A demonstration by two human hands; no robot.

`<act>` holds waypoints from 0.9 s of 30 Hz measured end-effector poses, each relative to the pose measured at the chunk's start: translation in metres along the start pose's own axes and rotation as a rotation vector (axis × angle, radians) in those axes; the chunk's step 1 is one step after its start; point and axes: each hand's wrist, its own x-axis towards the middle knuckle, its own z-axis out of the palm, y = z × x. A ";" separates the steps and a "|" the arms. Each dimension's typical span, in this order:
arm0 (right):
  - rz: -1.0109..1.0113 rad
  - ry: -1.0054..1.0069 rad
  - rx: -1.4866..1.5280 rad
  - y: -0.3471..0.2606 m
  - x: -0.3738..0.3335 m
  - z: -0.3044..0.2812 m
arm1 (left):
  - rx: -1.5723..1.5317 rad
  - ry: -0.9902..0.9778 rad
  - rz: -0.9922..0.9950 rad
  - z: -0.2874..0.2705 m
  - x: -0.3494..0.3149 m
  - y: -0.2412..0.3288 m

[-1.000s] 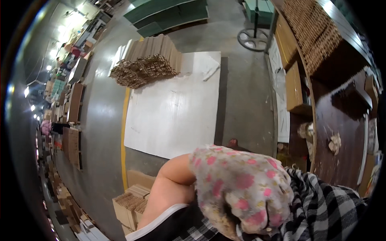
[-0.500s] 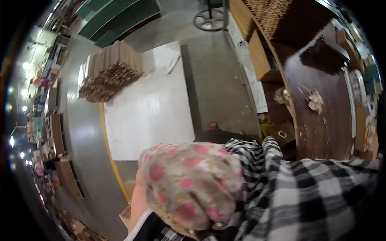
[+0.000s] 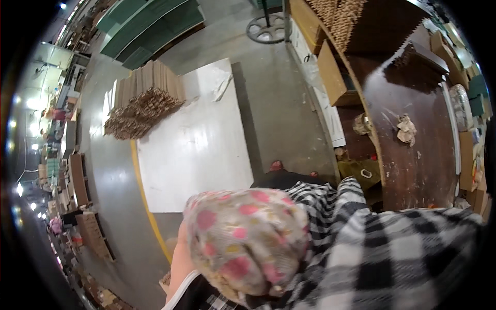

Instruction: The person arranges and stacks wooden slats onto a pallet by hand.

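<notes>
Neither of my hands shows. A beige cloth cover (image 3: 243, 235) with pink and yellow spots fills the lower middle, bunched and folded, with bare arm skin (image 3: 177, 253) along its left side. This looks like my left arm bent close to the camera; its hand is hidden. A black-and-white checked sleeve (image 3: 392, 248) spreads over the lower right, and my right hand cannot be seen there. Ahead of me on the floor lies a white board (image 3: 196, 155). On its far left part rests a stack of brown cardboard strips (image 3: 147, 101).
At right stands a dark brown worktable (image 3: 413, 170) with a crumpled paper piece (image 3: 406, 129) and brown cardboard (image 3: 336, 20) at its far end. An open carton (image 3: 333, 77) sits by its left edge. Green cabinets (image 3: 155, 31) and a wheel-shaped metal base (image 3: 266, 30) stand farther off.
The whole view has shifted slightly, so the board and stack appear a little lower and farther right. The spotted cover stays almost in place; no object has visibly been moved.
</notes>
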 end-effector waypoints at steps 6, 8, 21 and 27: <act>0.026 -0.004 0.000 0.005 0.003 -0.005 | -0.004 0.021 0.014 -0.004 0.000 -0.004; 0.027 0.003 0.016 0.005 0.005 -0.008 | -0.010 0.024 0.006 -0.005 0.002 -0.004; 0.082 0.065 -0.048 0.000 0.008 -0.016 | -0.063 0.051 -0.002 -0.013 0.007 -0.005; 0.129 0.083 -0.119 0.001 0.002 -0.020 | -0.088 0.093 0.050 -0.017 0.001 -0.006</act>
